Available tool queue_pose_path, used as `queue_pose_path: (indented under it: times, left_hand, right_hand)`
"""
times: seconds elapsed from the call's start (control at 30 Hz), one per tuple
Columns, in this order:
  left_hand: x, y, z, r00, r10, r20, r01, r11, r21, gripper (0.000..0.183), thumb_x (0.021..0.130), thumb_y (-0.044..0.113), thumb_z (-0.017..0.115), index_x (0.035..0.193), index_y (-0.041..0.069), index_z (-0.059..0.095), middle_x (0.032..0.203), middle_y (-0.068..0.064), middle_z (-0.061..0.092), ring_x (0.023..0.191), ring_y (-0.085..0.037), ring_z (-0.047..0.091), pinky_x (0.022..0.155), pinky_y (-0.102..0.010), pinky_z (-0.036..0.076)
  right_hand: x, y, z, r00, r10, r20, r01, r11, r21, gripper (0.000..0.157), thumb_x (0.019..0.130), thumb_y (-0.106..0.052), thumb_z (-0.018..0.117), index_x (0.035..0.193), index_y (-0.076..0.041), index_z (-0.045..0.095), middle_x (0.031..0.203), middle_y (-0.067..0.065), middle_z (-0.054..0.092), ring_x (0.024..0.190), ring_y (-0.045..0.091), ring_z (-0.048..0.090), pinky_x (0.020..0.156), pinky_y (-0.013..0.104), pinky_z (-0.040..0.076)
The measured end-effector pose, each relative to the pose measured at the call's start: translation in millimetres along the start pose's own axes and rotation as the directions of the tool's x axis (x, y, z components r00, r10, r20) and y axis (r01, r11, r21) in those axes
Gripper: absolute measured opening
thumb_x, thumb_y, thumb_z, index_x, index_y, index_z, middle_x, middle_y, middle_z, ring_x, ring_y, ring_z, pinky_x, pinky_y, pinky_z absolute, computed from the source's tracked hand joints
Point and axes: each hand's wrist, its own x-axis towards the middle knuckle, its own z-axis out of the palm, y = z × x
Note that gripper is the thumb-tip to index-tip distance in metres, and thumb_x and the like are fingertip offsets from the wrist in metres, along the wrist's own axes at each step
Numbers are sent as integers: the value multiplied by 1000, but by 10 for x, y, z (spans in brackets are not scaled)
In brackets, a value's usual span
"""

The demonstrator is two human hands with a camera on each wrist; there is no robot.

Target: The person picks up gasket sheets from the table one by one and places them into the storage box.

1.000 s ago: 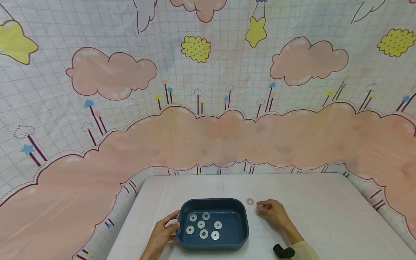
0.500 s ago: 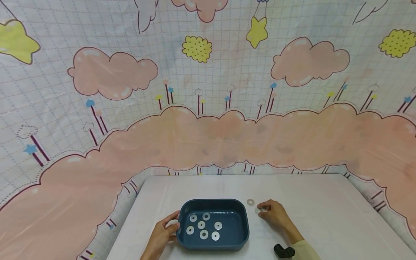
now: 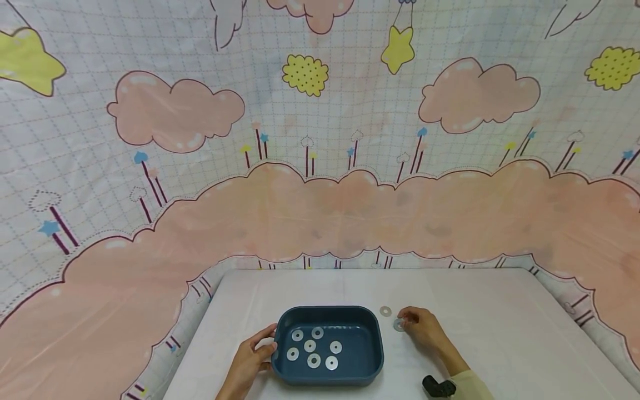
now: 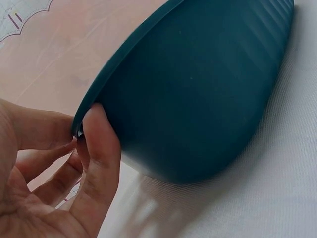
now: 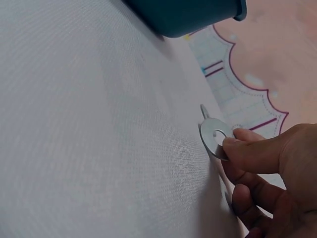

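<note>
A dark blue rectangular tray (image 3: 330, 373) stands on the table with several flat metal washers (image 3: 310, 345) lying in it. At its left end my left hand (image 3: 248, 354) grips the rim, thumb against the outer wall in the left wrist view. Just right of the tray, my right hand (image 3: 422, 328) pinches a washer (image 5: 209, 133) by its edge between thumb and finger. That washer is tilted, its hole facing the right wrist camera. Flat on the table behind it lies another washer (image 3: 385, 311), partly covered by the held one in the right wrist view.
The white cloth-covered table (image 3: 520, 333) reaches back to a hanging curtain (image 3: 320, 216) printed with clouds and stars. A black device (image 3: 439, 386) is strapped at the right wrist, by a pale sleeve (image 3: 470, 386).
My right fingers have closed on the nearer washer, which shows tilted between them. My left hand, the tray and the washers in it have stayed in place.
</note>
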Motion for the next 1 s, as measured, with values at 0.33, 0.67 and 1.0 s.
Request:
queue_pose_path:
  times: [0.33,0.67,1.0]
  left_hand:
    - [-20,-4,-15,1000,8,6,-7,1000,-23,52,93,5,59,144,1,47,130,-17,49,77,-15,61,59,-30,51]
    - [-5,14,-28,1000,10,5,-10,1000,-18,51,94,4,58,144,2,47,130,-17,50,76,-15,61,59,-30,51]
    - [7,35,-30,1000,1,1,-1,1000,-8,51,93,5,60,143,3,50,127,-15,52,78,-15,60,60,-30,51]
  right_hand:
    - [-25,-23,-5,999,48,-25,-47,998,28,12,86,1,63,93,-6,71,82,2,66,76,11,53,69,23,43]
    - [-73,-144,-36,994,81,-72,-75,994,84,10,88,-3,66,97,-2,71,89,8,69,77,12,55,70,24,45]
    - [-118,-398,-108,985,166,-51,-150,960,237,20,92,-6,63,110,0,70,96,10,68,76,14,63,64,24,49]
